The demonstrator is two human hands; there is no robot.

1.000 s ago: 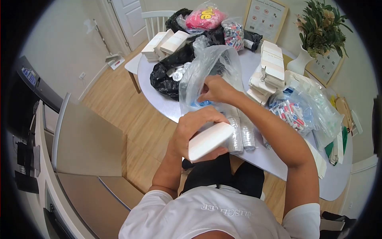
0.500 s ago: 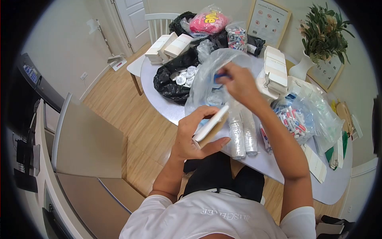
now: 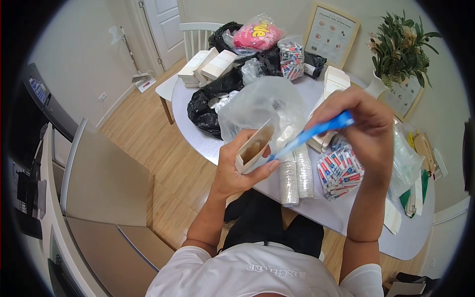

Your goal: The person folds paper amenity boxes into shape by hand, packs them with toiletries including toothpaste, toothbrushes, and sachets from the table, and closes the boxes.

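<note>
My left hand [image 3: 236, 166] is wrapped round a small white cardboard box [image 3: 257, 143], whose open end faces up and shows a brown inside. My right hand [image 3: 358, 123] pinches a long blue toothbrush [image 3: 316, 130], blurred by motion. Its thin, paler end slants down to the left, close to the box and my left thumb. Whether that end touches the box, I cannot tell. Beneath my hands lie clear-wrapped stacks of round items [image 3: 297, 180] and a large clear plastic bag [image 3: 252, 101].
Small toothpaste tubes [image 3: 341, 171] fill a clear bag on the white table [image 3: 198, 143]. At the left, a black bag [image 3: 202, 111] holds round wrapped pieces. White boxes [image 3: 217, 64] are stacked behind it. Farther right stand a framed sign [image 3: 330, 34] and a vase [image 3: 378, 84].
My right hand has come out of the clear bag toward me and to the right, bringing the toothbrush over to the box. The box has tilted, so its open end now shows.
</note>
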